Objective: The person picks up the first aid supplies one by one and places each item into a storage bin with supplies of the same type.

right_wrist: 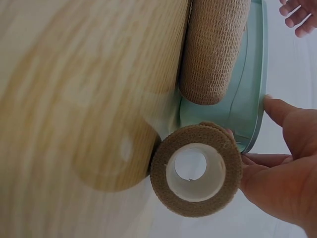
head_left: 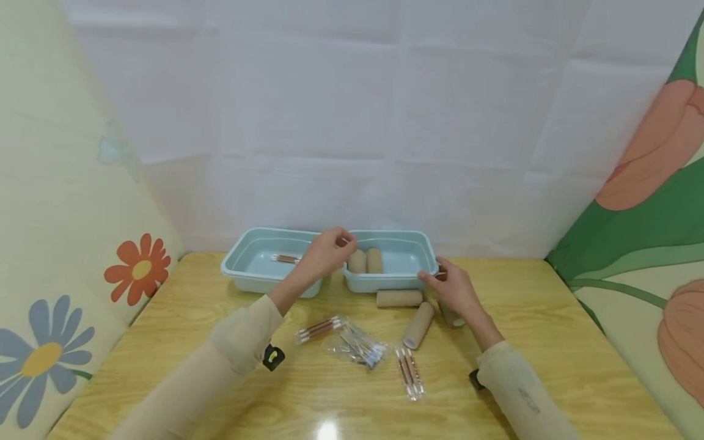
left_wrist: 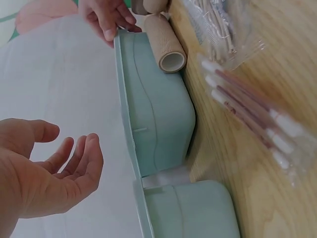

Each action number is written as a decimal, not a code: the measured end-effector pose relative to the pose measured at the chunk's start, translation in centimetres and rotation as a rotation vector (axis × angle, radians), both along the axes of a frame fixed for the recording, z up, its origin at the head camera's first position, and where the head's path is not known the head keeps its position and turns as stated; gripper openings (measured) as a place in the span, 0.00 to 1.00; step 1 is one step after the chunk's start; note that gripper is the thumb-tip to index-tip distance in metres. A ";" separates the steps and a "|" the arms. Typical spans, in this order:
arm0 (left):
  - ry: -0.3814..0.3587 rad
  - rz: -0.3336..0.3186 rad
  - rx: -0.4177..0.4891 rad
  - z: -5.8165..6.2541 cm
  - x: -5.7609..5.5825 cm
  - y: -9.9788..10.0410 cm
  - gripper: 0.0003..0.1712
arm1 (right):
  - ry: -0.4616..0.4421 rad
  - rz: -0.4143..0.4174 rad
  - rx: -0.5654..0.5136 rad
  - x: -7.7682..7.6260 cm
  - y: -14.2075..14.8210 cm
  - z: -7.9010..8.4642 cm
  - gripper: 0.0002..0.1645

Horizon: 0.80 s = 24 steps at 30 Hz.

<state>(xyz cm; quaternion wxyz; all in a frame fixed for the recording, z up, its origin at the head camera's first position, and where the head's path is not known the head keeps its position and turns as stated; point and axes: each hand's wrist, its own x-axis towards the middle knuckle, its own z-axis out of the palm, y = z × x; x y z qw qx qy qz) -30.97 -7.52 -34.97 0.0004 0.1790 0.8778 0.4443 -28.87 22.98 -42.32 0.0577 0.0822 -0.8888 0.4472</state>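
Observation:
My left hand hovers over the gap between two light blue plastic trays, fingers loosely bent. Nothing shows in its grasp in the left wrist view. My right hand holds the right tray at its right end, thumb on the rim and fingers behind the corner. Two tan bandage rolls stand inside that tray, at its left end. The left tray contains a small packet of swabs. Below my right hand, a bandage roll turns its hollow core to the right wrist camera.
On the wooden table, a bandage roll lies along the right tray's front and another roll lies slanted nearby. Swab packets lie in front: one left, a fuller clear bag, one right. White sheeting hangs behind.

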 end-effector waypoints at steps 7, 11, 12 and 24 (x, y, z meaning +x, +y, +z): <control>0.084 -0.043 -0.025 -0.7 1.3 0.4 0.17 | 0.004 -0.010 0.014 0.0 0.1 0.0 0.39; 0.094 -0.061 -0.029 -1.2 1.9 0.9 0.16 | 0.009 -0.006 0.009 -0.1 0.0 0.0 0.39; 0.098 -0.067 -0.029 -1.3 2.0 1.0 0.15 | 0.011 -0.005 0.009 -0.1 0.0 0.0 0.39; 0.143 -0.156 0.019 -3.3 2.5 1.2 0.09 | -0.005 -0.002 -0.004 -0.3 0.1 -0.1 0.39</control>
